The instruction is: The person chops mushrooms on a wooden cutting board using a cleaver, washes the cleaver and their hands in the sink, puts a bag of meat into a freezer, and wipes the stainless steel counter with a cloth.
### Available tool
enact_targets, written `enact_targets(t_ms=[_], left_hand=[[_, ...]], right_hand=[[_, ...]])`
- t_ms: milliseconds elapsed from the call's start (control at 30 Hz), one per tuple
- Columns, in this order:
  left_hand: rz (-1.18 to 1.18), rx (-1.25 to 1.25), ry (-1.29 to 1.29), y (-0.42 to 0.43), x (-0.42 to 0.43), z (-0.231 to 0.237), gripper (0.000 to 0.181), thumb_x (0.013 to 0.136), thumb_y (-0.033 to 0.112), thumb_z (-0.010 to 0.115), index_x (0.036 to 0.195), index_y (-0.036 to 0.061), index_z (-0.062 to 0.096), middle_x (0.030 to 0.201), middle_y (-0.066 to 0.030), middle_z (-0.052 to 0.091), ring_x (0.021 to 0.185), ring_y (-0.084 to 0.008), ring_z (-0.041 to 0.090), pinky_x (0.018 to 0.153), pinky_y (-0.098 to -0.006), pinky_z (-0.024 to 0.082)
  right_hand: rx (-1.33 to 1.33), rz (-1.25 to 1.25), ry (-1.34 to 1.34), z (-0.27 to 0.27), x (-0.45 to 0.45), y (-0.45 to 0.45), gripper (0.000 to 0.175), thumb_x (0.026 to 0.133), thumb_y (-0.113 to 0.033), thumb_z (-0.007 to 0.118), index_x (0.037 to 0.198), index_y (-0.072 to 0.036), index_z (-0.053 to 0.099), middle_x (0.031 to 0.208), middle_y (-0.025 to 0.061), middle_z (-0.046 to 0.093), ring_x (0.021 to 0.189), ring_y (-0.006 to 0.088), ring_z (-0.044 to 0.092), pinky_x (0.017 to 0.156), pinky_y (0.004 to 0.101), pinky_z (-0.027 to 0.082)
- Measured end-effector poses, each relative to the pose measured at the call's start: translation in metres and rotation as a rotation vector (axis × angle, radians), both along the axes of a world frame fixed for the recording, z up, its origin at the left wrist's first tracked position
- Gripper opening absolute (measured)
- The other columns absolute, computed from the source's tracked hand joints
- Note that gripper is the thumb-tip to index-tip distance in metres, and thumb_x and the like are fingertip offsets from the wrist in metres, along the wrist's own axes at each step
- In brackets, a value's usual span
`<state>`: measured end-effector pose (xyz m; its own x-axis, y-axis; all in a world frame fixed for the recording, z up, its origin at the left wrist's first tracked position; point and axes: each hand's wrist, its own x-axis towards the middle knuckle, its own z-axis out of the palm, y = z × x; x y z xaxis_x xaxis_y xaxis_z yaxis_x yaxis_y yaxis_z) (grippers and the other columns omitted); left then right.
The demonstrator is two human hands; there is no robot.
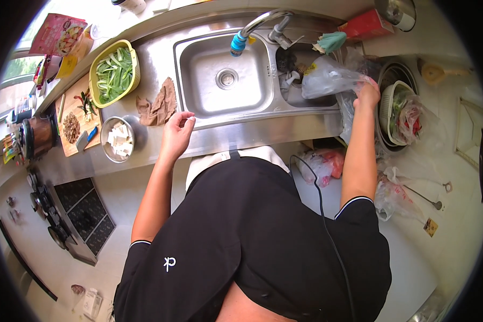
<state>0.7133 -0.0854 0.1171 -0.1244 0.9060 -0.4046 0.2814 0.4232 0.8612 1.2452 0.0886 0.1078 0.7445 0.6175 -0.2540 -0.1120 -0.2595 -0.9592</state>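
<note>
My right hand grips the gathered end of a clear plastic bag, which stretches left over the small sink basin. The bag's contents cannot be made out. At the front rim of the large sink basin, my left hand is loosely curled and holds nothing. A crumpled brown cloth lies just beyond it on the steel counter. Left of that hand stands a steel bowl of white cut pieces, possibly tofu. Beyond the bowl, a yellow basket contains sliced green vegetables.
A faucet with a blue nozzle arches over the large basin. On a cutting board lie chopped brown pieces, chillies and a blue-handled knife. To the right, a white basket of bagged vegetables sits in a steel pot. A black cable hangs before me.
</note>
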Motion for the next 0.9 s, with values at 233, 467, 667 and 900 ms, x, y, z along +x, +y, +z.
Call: enact_targets(t_ms=[233, 467, 667, 900], left_hand=[[0.034, 0.024, 0.062, -0.009, -0.003, 0.003, 0.022, 0.092, 0.016, 0.063, 0.107, -0.0010, 0.064, 0.088, -0.0038, 0.065, 0.081, -0.0097, 0.058, 0.075, -0.0256, 0.048], [-0.034, 0.022, 0.203, -0.024, -0.015, -0.027, 0.026, 0.089, 0.023, 0.061, 0.103, 0.0022, 0.069, 0.093, -0.0111, 0.068, 0.082, -0.0196, 0.064, 0.077, -0.0322, 0.051], [-0.100, -0.124, 0.386, -0.051, -0.016, -0.022, 0.025, 0.088, 0.024, 0.062, 0.102, 0.0040, 0.070, 0.100, -0.0133, 0.067, 0.086, -0.0252, 0.064, 0.079, -0.0359, 0.051], [-0.023, -0.192, 0.390, -0.082, -0.030, -0.026, 0.027, 0.086, 0.026, 0.060, 0.103, 0.0070, 0.070, 0.105, -0.0157, 0.065, 0.097, -0.0292, 0.063, 0.086, -0.0387, 0.049]], right_hand=[[0.007, 0.086, -0.073, 0.010, -0.027, -0.016, 0.016, 0.088, -0.003, 0.056, 0.103, -0.002, 0.062, 0.093, 0.0075, 0.067, 0.084, 0.0186, 0.061, 0.074, 0.0298, 0.050], [-0.276, 0.487, -1.016, -0.032, -0.009, -0.033, 0.028, 0.085, -0.018, 0.057, 0.108, -0.007, 0.067, 0.102, 0.0171, 0.069, 0.098, 0.0354, 0.064, 0.087, 0.0393, 0.049], [0.099, 0.693, -1.199, 0.039, -0.134, -0.059, 0.051, 0.081, -0.010, 0.064, 0.130, -0.002, 0.050, 0.127, 0.0213, 0.055, 0.119, 0.0389, 0.051, 0.102, 0.0440, 0.038], [0.058, 1.513, -0.730, -0.003, -0.243, -0.083, 0.026, 0.087, -0.013, 0.064, 0.111, -0.002, 0.064, 0.108, 0.0155, 0.065, 0.102, 0.0292, 0.062, 0.091, 0.0364, 0.047]])
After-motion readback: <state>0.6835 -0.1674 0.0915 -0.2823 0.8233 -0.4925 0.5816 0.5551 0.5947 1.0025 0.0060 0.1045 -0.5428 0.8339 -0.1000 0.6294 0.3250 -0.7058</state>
